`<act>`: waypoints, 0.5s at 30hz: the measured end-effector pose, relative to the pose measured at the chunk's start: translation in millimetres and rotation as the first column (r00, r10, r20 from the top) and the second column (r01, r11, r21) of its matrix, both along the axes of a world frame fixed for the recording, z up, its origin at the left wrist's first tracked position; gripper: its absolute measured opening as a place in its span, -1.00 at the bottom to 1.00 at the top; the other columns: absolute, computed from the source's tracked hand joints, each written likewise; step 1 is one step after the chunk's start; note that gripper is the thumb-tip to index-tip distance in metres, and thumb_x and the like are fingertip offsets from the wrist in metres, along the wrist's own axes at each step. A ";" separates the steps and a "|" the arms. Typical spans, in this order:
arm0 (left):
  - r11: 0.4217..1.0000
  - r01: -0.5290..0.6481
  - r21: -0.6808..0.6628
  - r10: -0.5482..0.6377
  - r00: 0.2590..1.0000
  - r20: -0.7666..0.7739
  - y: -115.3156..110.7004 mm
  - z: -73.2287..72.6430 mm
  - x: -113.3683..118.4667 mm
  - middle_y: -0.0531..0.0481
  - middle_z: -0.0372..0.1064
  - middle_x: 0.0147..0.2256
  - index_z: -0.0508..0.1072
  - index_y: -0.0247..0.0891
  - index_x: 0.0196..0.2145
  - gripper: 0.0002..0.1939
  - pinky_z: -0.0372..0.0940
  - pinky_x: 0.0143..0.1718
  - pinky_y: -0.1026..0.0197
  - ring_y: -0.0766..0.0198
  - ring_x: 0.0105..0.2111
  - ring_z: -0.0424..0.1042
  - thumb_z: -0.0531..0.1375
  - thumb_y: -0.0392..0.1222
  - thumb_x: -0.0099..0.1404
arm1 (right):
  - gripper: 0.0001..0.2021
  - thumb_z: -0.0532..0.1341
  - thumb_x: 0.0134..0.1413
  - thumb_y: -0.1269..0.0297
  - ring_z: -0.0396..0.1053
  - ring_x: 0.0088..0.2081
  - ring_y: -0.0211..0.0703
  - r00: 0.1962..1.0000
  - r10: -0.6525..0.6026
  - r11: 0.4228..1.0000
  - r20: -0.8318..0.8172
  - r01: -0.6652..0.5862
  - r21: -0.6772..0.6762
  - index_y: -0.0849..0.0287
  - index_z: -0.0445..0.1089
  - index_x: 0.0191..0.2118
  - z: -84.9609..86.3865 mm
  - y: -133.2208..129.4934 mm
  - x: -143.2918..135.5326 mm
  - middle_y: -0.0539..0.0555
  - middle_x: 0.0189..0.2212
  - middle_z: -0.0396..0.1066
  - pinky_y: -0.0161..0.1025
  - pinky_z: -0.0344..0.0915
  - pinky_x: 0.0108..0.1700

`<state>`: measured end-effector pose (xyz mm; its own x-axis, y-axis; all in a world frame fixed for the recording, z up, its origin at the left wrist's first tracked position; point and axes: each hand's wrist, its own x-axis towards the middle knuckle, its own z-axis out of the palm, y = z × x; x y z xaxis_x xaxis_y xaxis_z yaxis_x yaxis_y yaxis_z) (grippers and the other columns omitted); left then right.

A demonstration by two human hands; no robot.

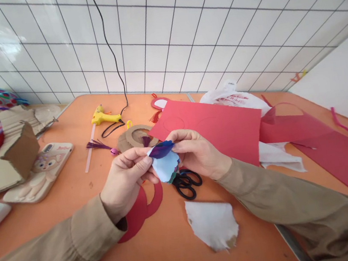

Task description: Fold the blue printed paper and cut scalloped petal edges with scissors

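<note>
A small piece of light blue and dark blue material point(166, 166) is held up between both hands over the middle of the table. My left hand point(128, 173) pinches its left edge with thumb and fingers. At its upper right edge, my right hand point(198, 151) grips it between thumb and forefinger. Black-handled scissors point(186, 182) lie just below and behind it, their blades hidden. Red paper rings point(140, 213) are partly covered by my left hand. Nearer the front edge lies a white scrap of cloth or paper point(212, 224).
On the orange table point(140, 260) are a yellow glue gun point(104, 116) with a black cord, cardboard rings point(136, 136), a purple tassel point(98, 145) and a phone point(39, 173). Red sheets point(219, 128) and a white plastic bag point(234, 96) lie right. Cardboard point(6, 158) stands left.
</note>
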<state>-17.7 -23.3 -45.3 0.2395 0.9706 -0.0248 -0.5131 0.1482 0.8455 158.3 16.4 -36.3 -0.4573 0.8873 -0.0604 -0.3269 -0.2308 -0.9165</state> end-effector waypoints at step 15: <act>0.974 0.173 -0.148 -0.169 0.985 0.036 3.7 -4.5 -6.9 -0.16 0.55 -0.50 0.60 -0.36 -0.34 -0.59 0.38 -0.59 0.22 0.18 -0.57 0.50 0.25 0.10 0.17 | -0.80 0.12 -0.23 0.49 0.32 -0.59 -0.30 0.953 -0.088 0.860 0.291 -0.075 0.504 0.17 0.49 -0.50 4.1 0.8 12.8 -0.05 -0.62 0.42 -0.36 0.27 -0.54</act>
